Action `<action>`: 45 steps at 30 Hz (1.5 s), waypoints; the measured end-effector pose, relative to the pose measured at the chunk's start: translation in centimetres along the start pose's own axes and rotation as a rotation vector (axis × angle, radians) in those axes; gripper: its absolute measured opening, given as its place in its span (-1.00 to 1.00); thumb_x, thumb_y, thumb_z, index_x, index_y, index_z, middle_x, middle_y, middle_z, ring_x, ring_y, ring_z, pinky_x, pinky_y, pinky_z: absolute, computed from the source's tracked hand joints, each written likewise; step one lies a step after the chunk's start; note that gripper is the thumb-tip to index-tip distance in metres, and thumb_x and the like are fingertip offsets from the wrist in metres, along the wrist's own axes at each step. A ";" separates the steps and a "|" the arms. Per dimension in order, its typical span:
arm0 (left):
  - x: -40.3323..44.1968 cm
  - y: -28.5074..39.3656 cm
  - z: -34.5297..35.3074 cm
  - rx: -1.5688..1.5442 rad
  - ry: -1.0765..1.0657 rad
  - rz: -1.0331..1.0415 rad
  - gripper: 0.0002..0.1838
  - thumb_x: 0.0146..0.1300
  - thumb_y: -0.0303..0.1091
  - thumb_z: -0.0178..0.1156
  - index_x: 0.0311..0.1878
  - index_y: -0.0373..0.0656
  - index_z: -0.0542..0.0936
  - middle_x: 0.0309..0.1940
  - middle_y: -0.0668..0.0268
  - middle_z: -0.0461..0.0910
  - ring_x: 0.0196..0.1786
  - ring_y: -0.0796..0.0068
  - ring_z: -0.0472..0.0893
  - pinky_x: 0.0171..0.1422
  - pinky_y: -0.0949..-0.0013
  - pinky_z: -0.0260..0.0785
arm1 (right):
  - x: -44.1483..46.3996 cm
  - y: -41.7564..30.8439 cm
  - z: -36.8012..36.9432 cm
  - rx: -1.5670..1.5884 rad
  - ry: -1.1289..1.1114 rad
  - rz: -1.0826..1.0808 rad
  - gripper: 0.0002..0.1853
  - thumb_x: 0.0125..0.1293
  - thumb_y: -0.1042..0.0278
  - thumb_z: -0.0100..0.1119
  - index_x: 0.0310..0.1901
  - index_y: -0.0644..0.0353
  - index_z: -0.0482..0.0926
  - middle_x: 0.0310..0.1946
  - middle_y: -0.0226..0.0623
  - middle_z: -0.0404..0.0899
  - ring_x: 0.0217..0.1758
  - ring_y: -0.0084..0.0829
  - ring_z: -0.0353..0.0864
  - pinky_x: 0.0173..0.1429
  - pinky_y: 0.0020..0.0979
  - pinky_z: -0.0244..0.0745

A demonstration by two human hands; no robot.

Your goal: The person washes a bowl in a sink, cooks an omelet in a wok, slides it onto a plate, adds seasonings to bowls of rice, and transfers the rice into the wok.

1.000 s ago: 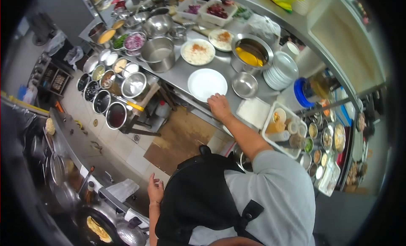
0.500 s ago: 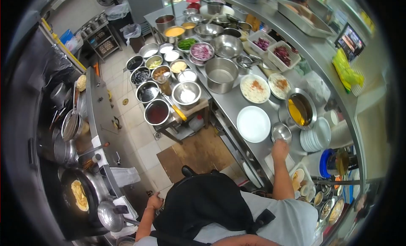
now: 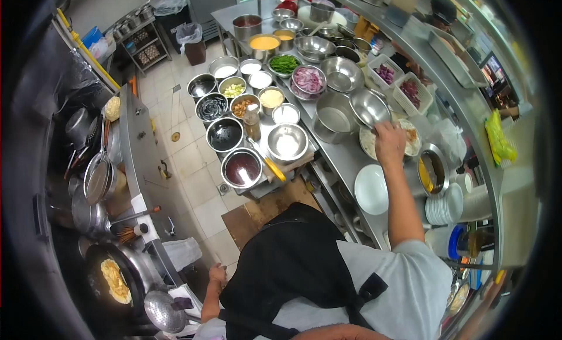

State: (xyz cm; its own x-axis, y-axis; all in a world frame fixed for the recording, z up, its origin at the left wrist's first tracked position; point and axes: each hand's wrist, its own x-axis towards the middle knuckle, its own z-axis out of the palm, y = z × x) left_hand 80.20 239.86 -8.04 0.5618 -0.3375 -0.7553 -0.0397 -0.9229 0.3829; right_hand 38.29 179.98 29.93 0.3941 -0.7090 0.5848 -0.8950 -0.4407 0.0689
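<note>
My right hand is closed on the near rim of a small steel bowl, held over the counter. Underneath the bowl is a plate of rice, mostly covered by it and my hand; a second rice plate with orange topping sits to the right. A bare white plate lies just left of my forearm. Down by my left side, my left hand hangs next to the stove front, its fingers loosely apart with nothing visible in them.
A wok with cooked egg sits on the stove at left. Many ingredient bowls stand on the side table, among them dark red liquid. A deep steel pot and stacked plates share the counter. Another person is behind the shelf.
My right hand has carried the steel bowl from beside the plate stack up and left, over the rice plates. My left hand has moved slightly, and its fingers have loosened.
</note>
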 end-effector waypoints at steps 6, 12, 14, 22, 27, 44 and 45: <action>-1.4 6.5 0.4 -0.182 0.131 -0.054 -0.49 0.36 -0.36 0.33 0.36 -0.30 0.64 -0.29 0.13 0.75 -0.37 0.31 0.71 -0.29 0.19 0.57 | 18.7 -3.5 13.3 0.147 0.088 -0.185 -0.94 0.32 0.37 0.26 -0.23 0.03 0.71 -0.26 -0.27 0.69 -0.10 -0.05 0.68 -0.06 -0.02 0.55; -3.5 6.6 4.8 -0.010 0.178 -0.259 -0.58 0.38 -0.25 0.33 0.21 -0.30 0.71 -0.22 0.01 0.78 -0.13 0.16 0.76 0.16 0.07 0.56 | 35.4 -6.3 34.7 0.277 0.009 -0.222 -0.89 0.35 0.35 0.18 -0.22 0.04 0.71 -0.24 -0.20 0.70 -0.04 -0.06 0.72 -0.01 -0.05 0.62; -5.6 7.5 6.3 0.256 0.065 -0.476 -0.60 0.39 -0.21 0.33 0.15 -0.29 0.73 -0.19 -0.04 0.79 -0.04 0.09 0.78 0.34 0.03 0.57 | 40.2 -7.5 38.6 0.274 -0.013 -0.206 -0.89 0.36 0.35 0.18 -0.22 0.04 0.71 -0.23 -0.19 0.71 -0.04 -0.06 0.73 0.00 -0.04 0.63; -11.7 14.8 6.9 -0.065 0.263 -0.335 -0.58 0.38 -0.18 0.31 0.17 -0.24 0.73 -0.14 -0.09 0.78 0.02 0.00 0.77 0.30 0.00 0.58 | 64.4 -7.4 48.0 0.525 0.308 -0.119 -0.80 0.48 0.35 0.09 0.04 0.00 0.65 -0.13 -0.16 0.73 -0.03 -0.13 0.80 0.15 -0.04 0.70; -13.3 15.7 6.5 -0.121 0.325 -0.230 -0.57 0.37 -0.16 0.29 0.19 -0.21 0.73 -0.11 -0.11 0.78 0.05 -0.05 0.76 0.28 -0.01 0.59 | 62.4 -11.3 41.5 0.200 0.243 -0.156 -0.64 0.45 0.42 0.11 0.24 0.01 0.62 -0.03 -0.14 0.68 0.06 -0.04 0.77 0.13 -0.08 0.72; -13.6 2.4 3.4 -0.401 0.728 0.133 -0.62 0.47 -0.17 0.19 0.22 -0.14 0.70 -0.03 -0.07 0.76 0.04 -0.15 0.74 0.17 -0.01 0.60 | 5.9 -39.2 9.5 0.986 -0.273 -1.407 -0.60 0.22 0.57 0.36 0.10 0.04 0.77 -0.07 -0.21 0.71 -0.04 -0.06 0.74 -0.01 -0.11 0.65; -14.9 2.2 1.9 -0.486 0.813 0.174 -0.63 0.47 -0.20 0.21 0.22 -0.16 0.70 -0.05 -0.05 0.77 -0.02 -0.09 0.76 0.11 0.04 0.62 | 2.8 -39.6 8.9 0.980 -0.303 -1.443 -0.62 0.22 0.58 0.35 0.07 0.04 0.78 -0.09 -0.21 0.71 -0.05 -0.05 0.74 -0.01 -0.11 0.64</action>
State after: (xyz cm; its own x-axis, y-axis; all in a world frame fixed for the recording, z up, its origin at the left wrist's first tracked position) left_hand 70.12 242.51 3.04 0.9885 -0.0624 -0.1376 0.0675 -0.6327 0.7714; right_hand 76.70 190.48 21.64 0.8051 0.4877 0.3377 0.5645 -0.8047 -0.1838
